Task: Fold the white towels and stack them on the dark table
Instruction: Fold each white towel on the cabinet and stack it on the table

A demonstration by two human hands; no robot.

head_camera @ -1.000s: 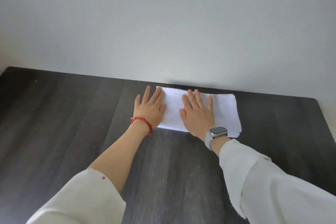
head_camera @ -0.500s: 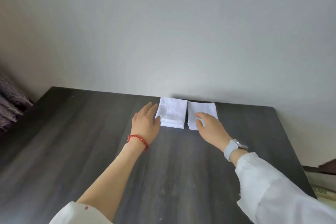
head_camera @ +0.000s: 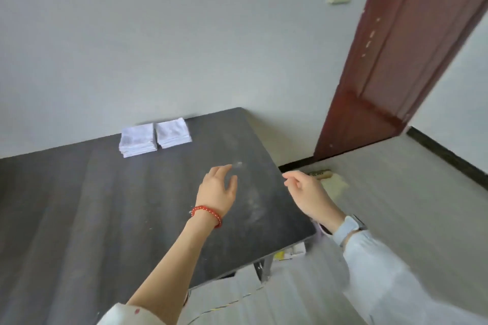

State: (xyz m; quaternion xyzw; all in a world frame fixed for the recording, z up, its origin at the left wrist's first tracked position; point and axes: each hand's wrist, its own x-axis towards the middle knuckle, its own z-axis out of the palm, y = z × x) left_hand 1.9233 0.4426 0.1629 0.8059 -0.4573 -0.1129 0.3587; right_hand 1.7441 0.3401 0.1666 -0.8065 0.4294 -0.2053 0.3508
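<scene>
two stacks of towels sit side by side on the table [head_camera: 79, 219], at its far edge against the wall [head_camera: 158, 34], the left stack [head_camera: 137, 139] just beside the right stack [head_camera: 173, 132]. nearer the camera, the left hand [head_camera: 217, 191] is over the table's right part, well apart from the stacks, and the right hand [head_camera: 307, 194] is past the table's right edge, over the floor [head_camera: 396, 206]. a door [head_camera: 396, 60] stands to the right, behind the table's far right corner (a box [head_camera: 331, 182] lies on the floor just beyond the right hand).
</scene>
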